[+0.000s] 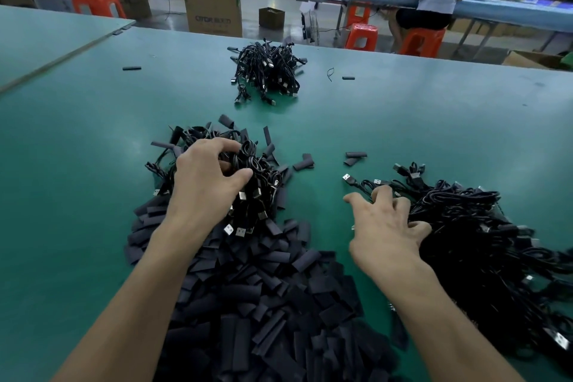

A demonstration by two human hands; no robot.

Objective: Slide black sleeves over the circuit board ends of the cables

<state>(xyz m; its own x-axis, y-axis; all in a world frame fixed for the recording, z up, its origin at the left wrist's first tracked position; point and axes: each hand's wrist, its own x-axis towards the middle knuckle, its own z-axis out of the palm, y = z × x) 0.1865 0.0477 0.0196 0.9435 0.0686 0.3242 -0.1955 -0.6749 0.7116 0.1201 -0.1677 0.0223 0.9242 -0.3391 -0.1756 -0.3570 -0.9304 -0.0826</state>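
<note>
Cable bundle [259, 169] was gripped by left hand [207, 183], right hand [387, 226] open on other pile [465, 217]; fetch step, next: isolate one board end.

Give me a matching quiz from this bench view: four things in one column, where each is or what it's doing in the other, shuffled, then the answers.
1. left hand
2. right hand
3. far cable bundle
4. sleeve pile

A. lies alone toward the far edge of the table
B. nearest, between the forearms
C. holds a tangle of cables
D. fingers spread over the right cable heap

Pairs: 1-C, 2-D, 3-A, 4-B.
</note>
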